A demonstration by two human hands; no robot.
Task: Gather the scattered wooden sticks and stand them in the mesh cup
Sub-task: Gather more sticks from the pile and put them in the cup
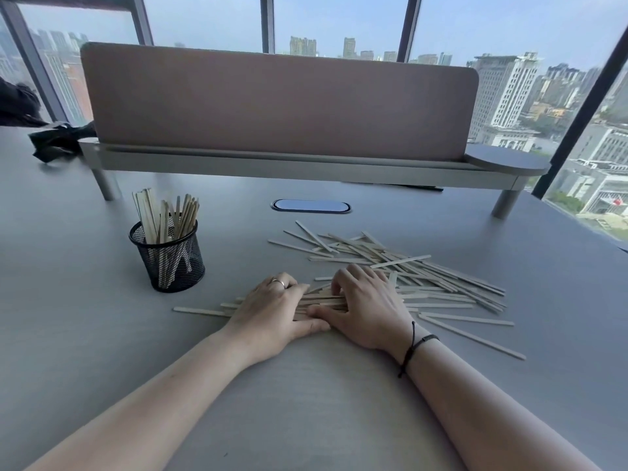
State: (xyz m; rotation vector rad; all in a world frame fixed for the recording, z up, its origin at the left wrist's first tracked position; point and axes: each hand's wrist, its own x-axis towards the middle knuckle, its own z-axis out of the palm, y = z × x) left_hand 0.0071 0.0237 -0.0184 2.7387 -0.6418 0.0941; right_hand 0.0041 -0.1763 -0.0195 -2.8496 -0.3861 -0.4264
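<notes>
Left hand (272, 305): we see it knuckles-up on the near end of the stick heap, fingers curled over a bunch of sticks, thumb along the desk edge of the bunch. Ring on one finger.
Right hand (365, 305): same pose, mirrored; fingers curled over the bunch from the far side, thumb meeting the left thumb. Black cord on the wrist.
Bunch betw. hands (321, 300): roughly parallel sticks squeezed together, lying flat on the desk, not lifted.
Loose sticks (424, 277): wide scatter to the right & behind the hands, crossing each other at odd angles; a few strays lie apart nr the right wrist, one pokes out left of the left hand.
Mesh cup (167, 258): black, upright, left of the hands & a bit further back, well apart from the heap. Already holds a good no. of sticks standing, tops fanned out.
Desk (306, 402): grey, smooth.
Progress, our est.: partway; most sticks are on the desk.
Risk 1: bunch is gripped mid-length only, so ends may splay & drop out on the lift.
Risk 2: smooth desk, thin flat sticks; bottom ones prob. stay behind.
Risk 3: cup is light-looking & part full; pushing a fat bunch in at a slant could tip it or jam against the standing sticks.
</notes>
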